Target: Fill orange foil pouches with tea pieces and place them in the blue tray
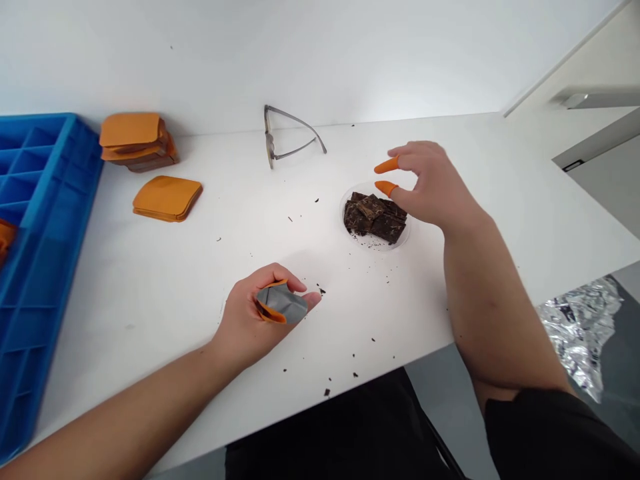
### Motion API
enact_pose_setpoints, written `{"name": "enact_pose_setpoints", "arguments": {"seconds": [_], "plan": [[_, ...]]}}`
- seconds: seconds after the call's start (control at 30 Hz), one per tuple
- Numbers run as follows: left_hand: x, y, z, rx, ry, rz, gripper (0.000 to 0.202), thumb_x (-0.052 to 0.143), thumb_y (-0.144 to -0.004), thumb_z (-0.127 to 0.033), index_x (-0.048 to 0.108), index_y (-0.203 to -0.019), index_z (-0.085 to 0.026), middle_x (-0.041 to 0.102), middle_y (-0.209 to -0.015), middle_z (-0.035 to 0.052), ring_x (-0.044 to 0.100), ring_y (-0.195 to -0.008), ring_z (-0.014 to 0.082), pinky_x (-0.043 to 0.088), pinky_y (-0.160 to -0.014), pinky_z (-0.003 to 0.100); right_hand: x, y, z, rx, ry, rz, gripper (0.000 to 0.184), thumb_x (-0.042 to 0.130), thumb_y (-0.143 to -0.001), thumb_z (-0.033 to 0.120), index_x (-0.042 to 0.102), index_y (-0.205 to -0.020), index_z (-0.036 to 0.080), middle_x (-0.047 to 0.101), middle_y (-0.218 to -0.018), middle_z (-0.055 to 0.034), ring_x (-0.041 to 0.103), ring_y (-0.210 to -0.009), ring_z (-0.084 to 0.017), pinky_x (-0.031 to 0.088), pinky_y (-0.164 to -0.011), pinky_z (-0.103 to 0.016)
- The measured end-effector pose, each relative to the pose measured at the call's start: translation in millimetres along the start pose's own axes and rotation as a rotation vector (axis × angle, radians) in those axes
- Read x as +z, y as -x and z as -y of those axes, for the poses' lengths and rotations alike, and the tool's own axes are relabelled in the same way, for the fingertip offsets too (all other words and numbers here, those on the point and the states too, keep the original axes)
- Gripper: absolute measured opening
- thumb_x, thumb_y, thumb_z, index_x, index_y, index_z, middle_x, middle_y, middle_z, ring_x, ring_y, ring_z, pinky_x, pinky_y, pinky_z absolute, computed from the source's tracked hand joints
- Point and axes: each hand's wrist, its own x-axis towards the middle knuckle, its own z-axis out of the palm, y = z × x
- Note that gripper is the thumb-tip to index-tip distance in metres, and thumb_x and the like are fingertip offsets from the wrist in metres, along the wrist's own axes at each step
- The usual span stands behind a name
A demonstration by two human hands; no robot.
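My left hand [260, 310] rests on the white table [175, 280] and is closed around an opened orange wrapper with a silver inside [280, 305]. My right hand [425, 183] hovers just over the right side of a clear round dish [404, 240] of dark chocolate pieces [374, 217]. Its thumb and forefinger wear orange finger cots and are held apart, with nothing between them. Dark crumbs lie scattered over the table between the two hands.
A blue compartment crate [40, 220] stands at the left edge. Orange wrapped packets lie in a stack [136, 140] and a smaller pile [167, 198] at the back left. Folded glasses [285, 133] sit by the wall. Crumpled foil [583, 327] lies below the table's right edge.
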Motion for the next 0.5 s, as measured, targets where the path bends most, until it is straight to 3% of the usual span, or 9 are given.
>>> {"name": "enact_pose_setpoints", "arguments": {"seconds": [0.17,0.37,0.5], "plan": [[-0.4,1,0,0.005,-0.007,0.017,0.023,0.082,-0.075,-0.034,0.062,-0.075,-0.022,0.063,-0.065,-0.0038,0.058,-0.057,0.009,0.049,-0.051,0.017,-2,4,6,0.042,-0.013,0.155,0.024,0.07,-0.085,0.05,0.077,-0.099,0.032,0.064,-0.141,0.0005,0.041,-0.148,-0.035,0.039,-0.119,-0.064],[1.3,1,-1,-0.069,0.014,0.045,0.027,0.081,-0.076,-0.038,0.06,-0.071,-0.022,0.062,-0.064,-0.0032,0.053,-0.054,0.009,0.045,-0.048,0.019,-14,4,5,0.164,0.059,0.329,0.059,0.075,-0.076,0.065,0.071,-0.125,0.032,0.041,-0.164,-0.0008,0.014,-0.16,-0.041,0.032,-0.122,-0.07],[1.4,1,-1,-0.086,0.0,0.015,0.027,0.081,-0.075,-0.039,0.06,-0.072,-0.022,0.061,-0.063,-0.0035,0.052,-0.053,0.0092,0.044,-0.047,0.019,-14,6,8,0.134,0.046,0.341,0.048,0.075,-0.077,0.063,0.076,-0.116,0.034,0.04,-0.165,0.0035,0.011,-0.161,-0.04,0.028,-0.123,-0.072]]}}
